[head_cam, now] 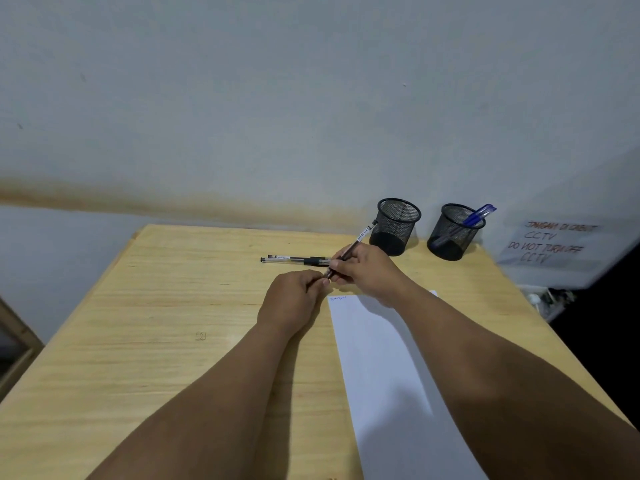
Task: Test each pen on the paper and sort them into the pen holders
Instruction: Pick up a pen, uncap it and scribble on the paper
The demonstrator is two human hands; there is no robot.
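Under your arms the table [166, 306] is pale wood with a visible grain running across it and a matt, lightly smooth finish. The paper [381, 358] beside it is plain white sheet, matt and flat. The pen [358, 239] you hold looks like clear glossy plastic with a dark core and a printed white label; the two pens [294, 260] lying on the wood show the same clear plastic with black rubbery-looking grips. Both pen holders [396, 225] are black wire mesh, apparently metal, with a dull sheen. The blue pens [479, 214] look like shiny translucent plastic. The wall [311, 98] is matt painted plaster.
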